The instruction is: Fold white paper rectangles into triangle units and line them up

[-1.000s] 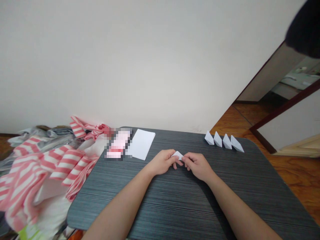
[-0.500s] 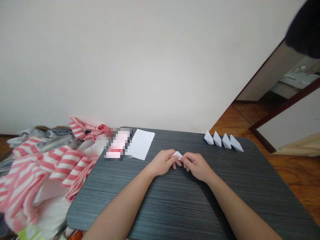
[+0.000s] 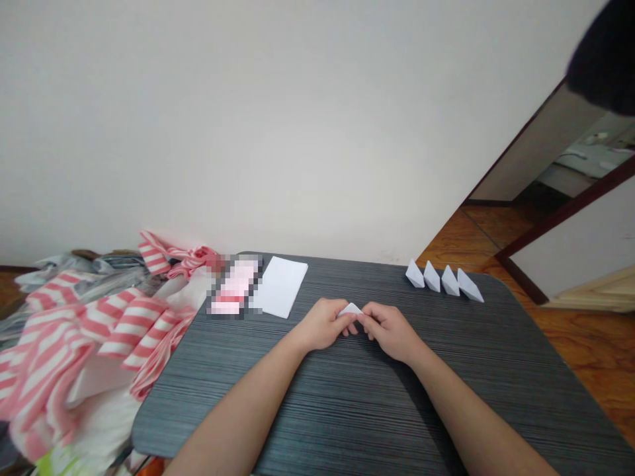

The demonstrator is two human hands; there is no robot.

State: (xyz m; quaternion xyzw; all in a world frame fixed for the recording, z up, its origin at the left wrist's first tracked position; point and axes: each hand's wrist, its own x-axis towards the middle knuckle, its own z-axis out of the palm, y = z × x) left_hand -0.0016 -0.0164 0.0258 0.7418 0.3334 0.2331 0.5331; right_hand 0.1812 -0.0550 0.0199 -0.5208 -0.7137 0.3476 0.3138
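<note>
Between my two hands is a small folded white paper (image 3: 352, 309), its pointed top showing above the fingers and its lower part covered by them. My left hand (image 3: 325, 324) pinches its left side, thumb on the near face. On its right side, the thumb and fingers of my right hand (image 3: 389, 328) are closed. Both hands are over the middle of the dark table. Several folded white paper boats (image 3: 450, 281) stand in a row at the back right. A stack of plain white paper sheets (image 3: 280, 285) lies beyond my left hand.
The dark wood-grain table (image 3: 228, 390) backs onto a pale wall. Left of the paper stack lies a blurred-out pinkish rectangular object (image 3: 235, 285). Red-and-white striped cloth (image 3: 124, 327) is heaped beside the table's left edge. Wooden floor (image 3: 590, 337) shows at the right.
The folded paper has tilted slightly between my fingers, and its visible part looks flatter and wider. Both hands stay in nearly the same place.
</note>
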